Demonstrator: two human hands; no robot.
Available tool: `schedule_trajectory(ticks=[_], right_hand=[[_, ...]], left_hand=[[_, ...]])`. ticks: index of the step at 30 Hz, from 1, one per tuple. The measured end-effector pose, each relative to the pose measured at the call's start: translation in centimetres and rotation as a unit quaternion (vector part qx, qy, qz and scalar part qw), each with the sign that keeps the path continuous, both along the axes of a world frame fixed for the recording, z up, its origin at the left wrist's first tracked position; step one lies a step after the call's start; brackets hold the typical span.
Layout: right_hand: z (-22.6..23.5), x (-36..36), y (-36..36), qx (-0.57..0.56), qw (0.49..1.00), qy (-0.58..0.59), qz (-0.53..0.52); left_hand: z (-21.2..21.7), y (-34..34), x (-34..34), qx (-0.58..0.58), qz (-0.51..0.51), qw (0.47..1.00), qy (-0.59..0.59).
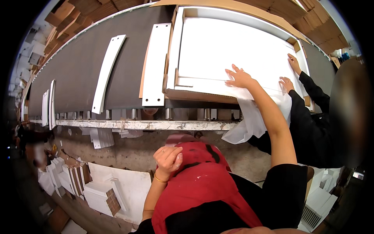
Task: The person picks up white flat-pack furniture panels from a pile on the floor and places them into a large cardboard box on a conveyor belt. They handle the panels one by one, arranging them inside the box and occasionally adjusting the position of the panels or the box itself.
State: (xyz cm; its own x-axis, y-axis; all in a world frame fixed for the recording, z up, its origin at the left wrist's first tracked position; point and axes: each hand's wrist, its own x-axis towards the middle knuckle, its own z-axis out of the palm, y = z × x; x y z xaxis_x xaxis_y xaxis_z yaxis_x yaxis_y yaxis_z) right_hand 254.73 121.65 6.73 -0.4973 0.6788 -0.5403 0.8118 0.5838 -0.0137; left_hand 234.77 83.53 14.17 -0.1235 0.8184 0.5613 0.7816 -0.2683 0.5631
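Observation:
My right hand (238, 77) lies with fingers spread on a large white panel (222, 46) inside an open cardboard box (202, 96). Below my right wrist, a thin translucent white sheet (243, 123) hangs over the box's near edge. My left hand (167, 159) is raised in front of my red apron (202, 183), its fingers curled in, with nothing showing in them. A yellow bracelet (160, 178) circles that wrist. At the box's right end, a co-worker's two hands (286, 84) touch the panel and the box's inner edge.
The box rests on a dark conveyor belt (132, 58) with a pale metal rail (156, 124) along its near side. White drilled boards (156, 64) and narrow white strips (107, 74) lie left of the box. Stacked white panels (102, 197) stand on the floor, lower left. The co-worker (311, 124) stands close on my right.

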Motion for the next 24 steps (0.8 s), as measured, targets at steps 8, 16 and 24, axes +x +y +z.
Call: schedule_trajectory(ticks=[8, 16, 24], right_hand=[[1.8, -0.2, -1.5, -0.017, 1.000, 0.018, 0.006], [2.2, -6.2, -1.8, 0.064, 0.991, -0.113, -0.043], [3.9, -31.2, -24.5, 0.160, 0.839, 0.507, -0.116]], left_hand=[[0.2, -4.8, -1.4, 0.005, 0.102, 0.995, -0.016], [-2.4, -9.6, -12.5, 0.008, 0.175, 0.984, 0.006], [-13.8, -9.2, -38.4, -0.206, 0.385, 0.896, 0.081]])
